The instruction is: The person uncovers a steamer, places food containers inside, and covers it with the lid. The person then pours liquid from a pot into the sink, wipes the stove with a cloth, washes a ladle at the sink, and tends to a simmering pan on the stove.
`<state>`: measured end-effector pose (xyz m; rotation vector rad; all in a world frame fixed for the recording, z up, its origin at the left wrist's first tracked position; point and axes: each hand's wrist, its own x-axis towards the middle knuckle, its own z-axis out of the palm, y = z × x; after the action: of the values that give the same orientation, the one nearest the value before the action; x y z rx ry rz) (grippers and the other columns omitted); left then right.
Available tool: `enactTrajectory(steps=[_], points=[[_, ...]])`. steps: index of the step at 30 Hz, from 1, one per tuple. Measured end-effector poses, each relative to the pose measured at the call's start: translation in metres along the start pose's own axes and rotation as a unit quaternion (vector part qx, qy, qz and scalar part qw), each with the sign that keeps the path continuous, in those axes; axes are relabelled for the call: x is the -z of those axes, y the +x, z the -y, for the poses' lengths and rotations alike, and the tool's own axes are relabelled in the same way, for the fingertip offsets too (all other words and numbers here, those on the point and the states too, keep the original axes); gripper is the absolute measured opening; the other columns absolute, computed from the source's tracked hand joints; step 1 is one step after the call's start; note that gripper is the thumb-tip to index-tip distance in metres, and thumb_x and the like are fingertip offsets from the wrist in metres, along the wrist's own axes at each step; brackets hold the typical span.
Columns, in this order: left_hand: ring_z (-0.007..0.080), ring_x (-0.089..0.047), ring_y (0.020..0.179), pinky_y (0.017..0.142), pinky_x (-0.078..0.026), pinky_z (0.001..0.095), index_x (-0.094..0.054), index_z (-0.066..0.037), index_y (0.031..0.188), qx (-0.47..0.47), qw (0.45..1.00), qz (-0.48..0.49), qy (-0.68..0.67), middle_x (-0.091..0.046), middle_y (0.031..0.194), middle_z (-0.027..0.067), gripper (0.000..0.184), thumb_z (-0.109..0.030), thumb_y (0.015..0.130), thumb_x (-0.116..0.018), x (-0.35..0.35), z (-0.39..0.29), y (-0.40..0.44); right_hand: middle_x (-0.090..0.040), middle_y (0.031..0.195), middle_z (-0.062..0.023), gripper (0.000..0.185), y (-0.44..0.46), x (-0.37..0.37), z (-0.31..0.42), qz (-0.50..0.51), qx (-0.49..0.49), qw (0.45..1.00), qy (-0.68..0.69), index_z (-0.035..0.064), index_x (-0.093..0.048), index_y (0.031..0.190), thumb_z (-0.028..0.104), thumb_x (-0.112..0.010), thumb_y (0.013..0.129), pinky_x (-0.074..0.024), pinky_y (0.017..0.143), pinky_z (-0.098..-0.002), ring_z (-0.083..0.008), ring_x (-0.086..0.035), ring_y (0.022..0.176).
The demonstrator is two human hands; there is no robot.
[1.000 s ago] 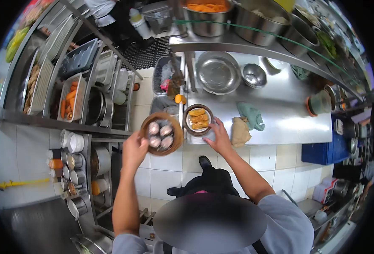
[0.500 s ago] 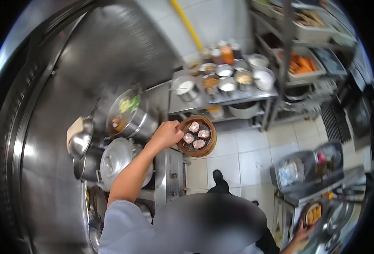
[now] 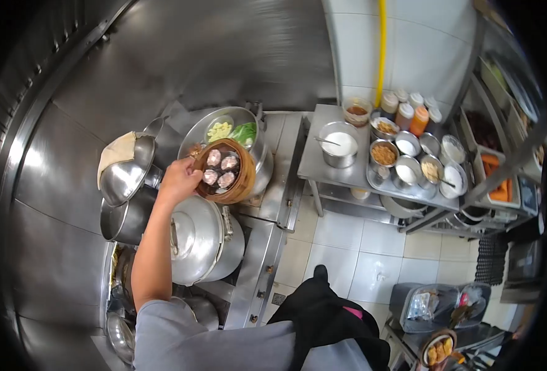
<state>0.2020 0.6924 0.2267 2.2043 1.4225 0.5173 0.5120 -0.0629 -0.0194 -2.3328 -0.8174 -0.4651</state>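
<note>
Round brown bamboo steamer (image 3: 244, 181) held aloft!

Its rim is clamped by the fingers of the left hand (image 3: 182, 180), four pinkish dumplings (image 3: 226, 180) carried inside; the state of the right hand's fingers cannot be told. Beyond, a wide steel pot (image 3: 263, 163) is partly hidden.

Brown steamer basket (image 3: 247, 178), pinkish-white dumplings (image 3: 226, 180)

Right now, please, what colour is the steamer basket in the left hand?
The steamer basket is warm brown, best seen in the head view.
</note>
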Motion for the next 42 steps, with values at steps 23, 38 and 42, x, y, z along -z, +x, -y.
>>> enactTrajectory(steps=[23, 38, 42], points=[[0.0157, -0.056, 0.048, 0.05, -0.044, 0.0321, -0.065, 0.008, 0.086, 0.327, 0.931, -0.158, 0.042, -0.061, 0.063, 0.0134, 0.019, -0.007, 0.077, -0.057, 0.12, 0.081, -0.202, -0.057, 0.121, -0.0173, 0.063, 0.375, -0.486, 0.68, 0.342, 0.526, 0.684, 0.371, 0.01, -0.053, 0.094, 0.036, -0.093, 0.054, -0.0513, 0.087, -0.0448, -0.0396, -0.059, 0.109], [0.0249, -0.058, 0.054, 0.055, -0.045, 0.0384, -0.064, 0.007, 0.085, 0.405, 0.895, -0.175, 0.066, -0.061, 0.064, 0.0197, 0.019, -0.01, 0.076, -0.06, 0.087, 0.051, -0.142, -0.067, 0.108, -0.015, 0.064, 0.332, -0.591, 0.744, 0.452, 0.667, 0.582, 0.109, 0.0129, -0.069, 0.106, 0.046, -0.091, 0.056, -0.0488, 0.091, -0.0445, -0.0331, -0.063, 0.106], [0.0316, -0.063, 0.058, 0.059, -0.049, 0.0395, -0.068, 0.005, 0.095, 0.334, 0.926, -0.133, 0.11, -0.062, 0.067, 0.0233, 0.028, -0.014, 0.077, -0.061, 0.085, 0.054, -0.078, -0.069, 0.103, -0.0116, 0.046, 0.338, -0.601, 0.743, 0.403, 0.695, 0.595, 0.036, 0.0143, -0.07, 0.103, 0.036, -0.085, 0.065, -0.0476, 0.091, -0.0442, -0.0313, -0.064, 0.103]])
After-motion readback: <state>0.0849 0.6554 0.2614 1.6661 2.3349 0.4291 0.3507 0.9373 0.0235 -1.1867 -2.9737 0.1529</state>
